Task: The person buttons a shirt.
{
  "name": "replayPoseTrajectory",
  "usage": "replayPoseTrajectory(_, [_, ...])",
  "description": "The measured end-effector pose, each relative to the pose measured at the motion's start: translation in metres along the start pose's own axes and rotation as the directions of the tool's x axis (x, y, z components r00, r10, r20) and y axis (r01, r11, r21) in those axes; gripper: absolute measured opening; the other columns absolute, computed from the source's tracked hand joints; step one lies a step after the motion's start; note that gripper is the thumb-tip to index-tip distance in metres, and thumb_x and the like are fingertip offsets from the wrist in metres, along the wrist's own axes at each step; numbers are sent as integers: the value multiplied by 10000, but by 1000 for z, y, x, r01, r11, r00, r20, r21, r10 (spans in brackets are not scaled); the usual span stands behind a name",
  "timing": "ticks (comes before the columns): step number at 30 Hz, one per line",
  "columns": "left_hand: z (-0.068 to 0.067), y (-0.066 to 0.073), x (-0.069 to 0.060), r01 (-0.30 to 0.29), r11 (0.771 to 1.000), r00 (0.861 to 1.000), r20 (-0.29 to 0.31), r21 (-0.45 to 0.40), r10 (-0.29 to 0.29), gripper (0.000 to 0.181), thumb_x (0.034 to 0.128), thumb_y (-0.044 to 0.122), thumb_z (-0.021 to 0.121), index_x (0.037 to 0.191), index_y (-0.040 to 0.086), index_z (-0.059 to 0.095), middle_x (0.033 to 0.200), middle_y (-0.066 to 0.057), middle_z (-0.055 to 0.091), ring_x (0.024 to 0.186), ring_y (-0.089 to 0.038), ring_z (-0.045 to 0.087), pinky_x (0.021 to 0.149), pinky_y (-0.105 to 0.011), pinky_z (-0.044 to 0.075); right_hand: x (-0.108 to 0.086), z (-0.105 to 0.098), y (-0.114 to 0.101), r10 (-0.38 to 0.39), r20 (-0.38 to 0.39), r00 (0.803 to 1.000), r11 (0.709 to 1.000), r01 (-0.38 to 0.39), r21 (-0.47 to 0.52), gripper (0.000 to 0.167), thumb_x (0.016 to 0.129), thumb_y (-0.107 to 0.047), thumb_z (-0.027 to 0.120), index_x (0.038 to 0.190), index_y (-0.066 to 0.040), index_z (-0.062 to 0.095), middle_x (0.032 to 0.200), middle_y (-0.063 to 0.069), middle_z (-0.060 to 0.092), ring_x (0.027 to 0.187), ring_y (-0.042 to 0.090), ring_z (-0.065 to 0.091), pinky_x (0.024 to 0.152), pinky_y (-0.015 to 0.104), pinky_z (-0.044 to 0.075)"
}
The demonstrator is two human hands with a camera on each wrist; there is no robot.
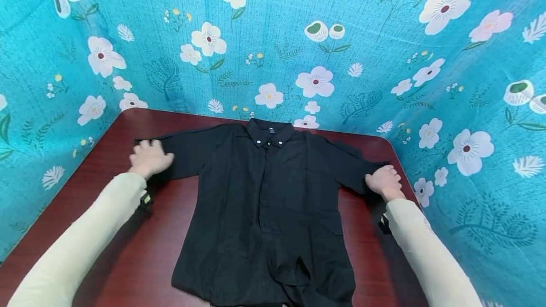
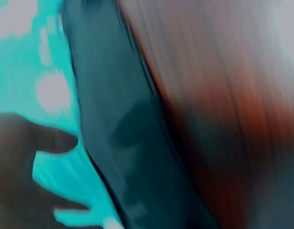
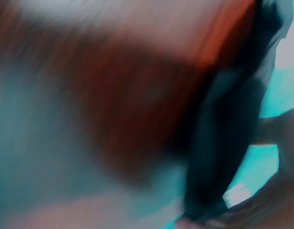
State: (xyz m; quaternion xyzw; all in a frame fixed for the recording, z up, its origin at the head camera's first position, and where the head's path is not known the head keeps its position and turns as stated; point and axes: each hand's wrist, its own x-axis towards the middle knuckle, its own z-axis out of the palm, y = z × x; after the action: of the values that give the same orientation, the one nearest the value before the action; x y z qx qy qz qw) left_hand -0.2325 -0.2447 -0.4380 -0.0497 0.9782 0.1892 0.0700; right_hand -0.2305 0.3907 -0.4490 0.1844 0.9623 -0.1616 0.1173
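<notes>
A black button-up shirt [image 1: 281,203] lies spread front side up, its collar at the far edge of the table and its short sleeves out to both sides. Over the end of the sleeve on the left is my left hand [image 1: 149,158], fingers spread. The left wrist view shows that hand [image 2: 23,162] beside the sleeve [image 2: 118,95], with a shadow on the cloth. My right hand [image 1: 385,181] pinches the end of the other sleeve. In the blurred right wrist view, the fingers [image 3: 204,223] meet the lower end of that sleeve [image 3: 228,124].
Beneath the shirt is a dark red-brown wooden table [image 1: 149,250] with rounded far corners. Blue floral cloth [image 1: 273,51] hangs behind the table and along its sides. The shirt's lower front has a raised fold [image 1: 294,271] near the hem.
</notes>
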Motion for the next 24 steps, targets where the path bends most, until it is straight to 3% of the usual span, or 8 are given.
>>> replayPoseTrajectory(2, [12, 26, -11, -172, 983, 985, 30, 69, 171, 650, 930, 342, 498, 1348, -127, 330, 1343, -416, 238, 1184, -600, 253, 902, -674, 282, -8, 2, -16, -55, -13, 998, 995, 53, -79, 845, 931, -330, 454, 1340, 255, 1, 1339, 477, 98, 1189, 612, 182, 930, 678, 239])
replayPoseTrajectory(3, [18, 39, -17, -257, 962, 966, 62, 91, 252, 635, 934, 351, 508, 1360, -96, 358, 1371, -397, 246, 1213, -590, 256, 925, -667, 282, -14, 5, -25, -95, -25, 995, 989, 91, -113, 841, 933, -329, 462, 1349, 245, 8, 1348, 475, 66, 1192, 619, 161, 922, 688, 227])
replayPoseTrajectory(6, [39, 72, -37, -460, 880, 879, 198, 118, 433, 689, 940, 431, 516, 1428, -20, 337, 1459, -342, 195, 1316, -536, 186, 1004, -646, 216, -38, 17, -52, -254, -67, 965, 951, 237, -201, 770, 927, -335, 505, 1376, 184, 155, 1369, 444, 84, 1191, 616, 190, 890, 692, 263])
replayPoseTrajectory(9, [57, 95, -54, -559, 819, 801, 339, 127, 494, 836, 895, 549, 540, 1478, 21, 256, 1509, -302, 113, 1369, -489, 94, 1045, -623, 146, -64, 35, -77, -419, -28, 907, 878, 398, -266, 756, 916, -405, 547, 1397, 107, 267, 1405, 399, 153, 1221, 587, 240, 891, 665, 316])
replayPoseTrajectory(11, [64, 104, -63, -589, 796, 769, 401, 141, 498, 937, 844, 618, 562, 1493, 37, 214, 1526, -277, 70, 1388, -460, 48, 1061, -607, 116, -79, 44, -90, -502, 57, 863, 821, 496, -284, 784, 908, -463, 559, 1424, 62, 288, 1435, 366, 188, 1252, 565, 257, 910, 645, 333])
replayPoseTrajectory(13, [70, 110, -67, -600, 783, 755, 441, 166, 485, 1013, 802, 664, 574, 1503, 50, 177, 1536, -259, 41, 1399, -436, 17, 1075, -584, 100, -90, 51, -98, -541, 168, 824, 774, 566, -284, 851, 889, -530, 563, 1458, 27, 260, 1471, 338, 177, 1294, 543, 232, 952, 629, 313])
replayPoseTrajectory(16, [76, 113, -71, -601, 773, 754, 465, 203, 464, 1064, 763, 688, 592, 1508, 63, 162, 1542, -242, 32, 1404, -421, 4, 1088, -560, 94, -100, 58, -105, -539, 303, 786, 741, 614, -273, 947, 843, -604, 578, 1484, -8, 217, 1496, 308, 158, 1327, 527, 193, 993, 619, 274])
replayPoseTrajectory(24, [85, 110, -73, -583, 780, 761, 490, 227, 426, 1122, 726, 698, 621, 1516, 79, 117, 1553, -213, -6, 1404, -420, -29, 1088, -564, 95, -104, 73, -106, -451, 410, 793, 745, 588, -315, 1126, 742, -713, 585, 1506, -32, 116, 1533, 269, 38, 1369, 506, 56, 1029, 621, 206])
